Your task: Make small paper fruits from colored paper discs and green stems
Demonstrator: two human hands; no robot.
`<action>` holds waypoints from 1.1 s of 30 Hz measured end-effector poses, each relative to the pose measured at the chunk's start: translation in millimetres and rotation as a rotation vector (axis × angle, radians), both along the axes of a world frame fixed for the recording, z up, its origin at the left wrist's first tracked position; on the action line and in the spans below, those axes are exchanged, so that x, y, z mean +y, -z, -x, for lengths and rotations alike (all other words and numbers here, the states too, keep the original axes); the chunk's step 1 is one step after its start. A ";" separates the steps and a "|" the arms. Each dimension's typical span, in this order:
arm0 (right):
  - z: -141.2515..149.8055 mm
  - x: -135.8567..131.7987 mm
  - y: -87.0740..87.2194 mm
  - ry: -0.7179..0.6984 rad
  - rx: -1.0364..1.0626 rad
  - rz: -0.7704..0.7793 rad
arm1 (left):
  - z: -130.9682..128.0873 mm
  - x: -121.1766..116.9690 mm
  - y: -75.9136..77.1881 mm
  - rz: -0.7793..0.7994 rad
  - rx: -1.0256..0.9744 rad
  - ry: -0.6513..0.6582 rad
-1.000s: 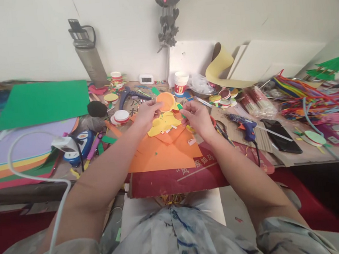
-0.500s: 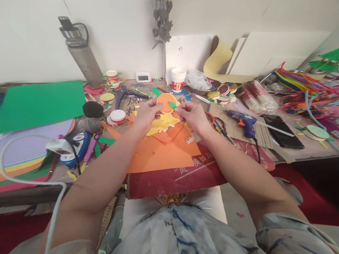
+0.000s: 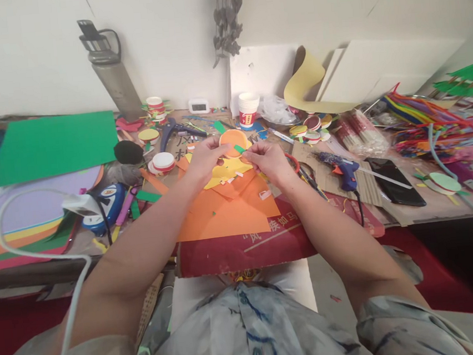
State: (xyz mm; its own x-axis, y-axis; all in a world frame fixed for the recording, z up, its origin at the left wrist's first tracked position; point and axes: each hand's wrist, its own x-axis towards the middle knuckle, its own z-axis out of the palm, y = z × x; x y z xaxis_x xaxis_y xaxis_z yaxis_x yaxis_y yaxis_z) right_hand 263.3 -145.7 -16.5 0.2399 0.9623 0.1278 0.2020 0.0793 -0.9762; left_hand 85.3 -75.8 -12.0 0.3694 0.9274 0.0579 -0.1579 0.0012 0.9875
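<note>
Between my hands is a round orange paper disc (image 3: 231, 138) with a pale rim, probably a cut cup piece, though its underside is hidden. My left hand (image 3: 208, 160) grips its left edge, thumb on the face. My right hand (image 3: 267, 160) pinches a small green paper strip (image 3: 239, 149) at the disc's lower right; the strip lies against the orange face. Below the hands are yellow paper scraps (image 3: 225, 174) and orange paper sheets (image 3: 223, 215), with tiny white bits scattered on them, on a dark red board (image 3: 244, 254).
A blue glue gun (image 3: 347, 173) and a black phone (image 3: 396, 181) lie to the right. Stacked paper cups (image 3: 249, 110) stand behind my hands. At left are a tall bottle (image 3: 113, 77), a green sheet (image 3: 53, 145) and a white cable (image 3: 81, 281). Scissors (image 3: 309, 179) lie beside my right forearm.
The hands, disc and green strip stay nearly in place, with the strip shifted very slightly on the disc. The whole view has moved a little.
</note>
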 end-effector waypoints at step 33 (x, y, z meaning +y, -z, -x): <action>-0.6 0.1 6.6 0.038 0.070 0.005 | -3.4 -7.2 -3.0 0.060 -0.005 -0.017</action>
